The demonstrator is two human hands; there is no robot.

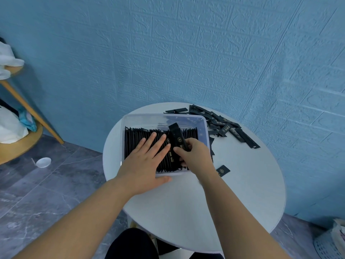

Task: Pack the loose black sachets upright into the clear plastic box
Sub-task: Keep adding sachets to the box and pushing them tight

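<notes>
The clear plastic box (160, 117) stands on the round white table (233, 193), with a row of black sachets (140, 135) packed upright in it. My left hand (145, 163) lies flat on that row, fingers straight, thumb at the box's near rim. My right hand (196, 156) grips one black sachet (176, 134) that sticks up over the right part of the row. A pile of loose black sachets (224, 124) lies on the table behind and to the right of the box. One more loose sachet (223, 170) lies beside my right wrist.
A blue brick-pattern wall (186, 53) rises right behind the table. A wooden shelf unit (22, 143) with white bags stands at the left. A small white dish (43, 162) lies on the grey floor. A basket (332, 243) sits at the lower right.
</notes>
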